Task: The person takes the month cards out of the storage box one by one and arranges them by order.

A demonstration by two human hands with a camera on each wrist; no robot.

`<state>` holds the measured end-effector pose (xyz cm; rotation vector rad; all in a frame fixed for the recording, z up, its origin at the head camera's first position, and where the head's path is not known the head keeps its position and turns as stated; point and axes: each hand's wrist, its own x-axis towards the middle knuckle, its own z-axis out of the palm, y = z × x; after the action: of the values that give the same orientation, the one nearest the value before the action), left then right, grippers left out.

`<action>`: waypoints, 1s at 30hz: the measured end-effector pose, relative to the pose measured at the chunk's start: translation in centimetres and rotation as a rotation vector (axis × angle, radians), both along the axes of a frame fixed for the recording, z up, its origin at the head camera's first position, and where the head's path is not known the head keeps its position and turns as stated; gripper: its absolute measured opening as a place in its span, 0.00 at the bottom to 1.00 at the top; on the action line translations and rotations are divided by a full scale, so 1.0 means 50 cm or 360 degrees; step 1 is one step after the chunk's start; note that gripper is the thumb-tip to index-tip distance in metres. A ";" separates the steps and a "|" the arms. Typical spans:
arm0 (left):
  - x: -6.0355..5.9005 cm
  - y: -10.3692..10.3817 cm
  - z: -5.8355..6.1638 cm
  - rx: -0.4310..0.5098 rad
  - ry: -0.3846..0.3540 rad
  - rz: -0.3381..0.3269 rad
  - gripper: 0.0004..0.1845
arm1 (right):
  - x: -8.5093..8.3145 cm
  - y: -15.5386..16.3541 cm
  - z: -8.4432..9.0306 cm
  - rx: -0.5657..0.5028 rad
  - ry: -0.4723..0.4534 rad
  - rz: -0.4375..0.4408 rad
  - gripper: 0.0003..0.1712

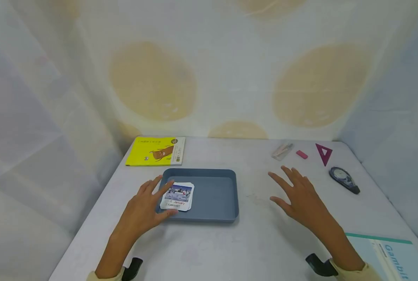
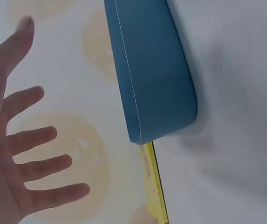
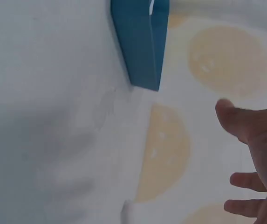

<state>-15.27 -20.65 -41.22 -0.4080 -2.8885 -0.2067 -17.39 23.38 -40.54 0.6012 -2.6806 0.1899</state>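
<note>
The left hand point(image 1: 142, 208) lay at the near left corner of a shallow, rounded-rectangle blue plastic tray point(image 1: 216, 191), fingers straight and spread, its grip open; the thumb reached along the front edge of a small stack of glossy, round-cornered picture cards point(image 1: 178, 197) printed "January", which sat inside the tray's left end. Whether the fingertips touched the cards could not be told. In the left wrist view the fingers point(image 2: 35, 135) fanned apart beside the tray's smooth outer wall point(image 2: 152, 74). The right hand point(image 1: 298, 195) hovered flat over the pale matte bench point(image 1: 258, 242), right of the tray, fingers splayed, holding nothing. A yellow paperback book point(image 1: 156, 151) lay behind the tray. At the far right lay a clear plastic sleeve point(image 1: 282, 150), a pink eraser point(image 1: 301, 154), a magenta triangular set square point(image 1: 323, 153) and a dark correction-tape dispenser point(image 1: 344, 179). A teal booklet point(image 1: 388, 255) lay at the near right corner.
</note>
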 end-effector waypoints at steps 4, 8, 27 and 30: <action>-0.005 0.001 0.001 0.0174 -0.0008 0.0104 0.43 | -0.022 -0.040 0.019 -0.0108 0.0026 0.0074 0.42; -0.012 -0.003 -0.007 0.0374 -0.0054 0.0188 0.40 | -0.042 -0.090 0.031 -0.0235 -0.0057 0.0148 0.37; -0.051 -0.053 -0.079 0.1112 -0.0417 0.0353 0.30 | -0.140 -0.262 -0.017 -0.0755 -0.0488 0.0523 0.26; -0.054 -0.063 -0.092 0.1200 -0.0490 0.0396 0.29 | -0.144 -0.282 -0.029 -0.0777 -0.0560 0.0491 0.26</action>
<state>-18.00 -23.79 -45.82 0.1316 -2.8118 -1.3435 -24.57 9.29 -41.98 0.8753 -2.6841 1.0873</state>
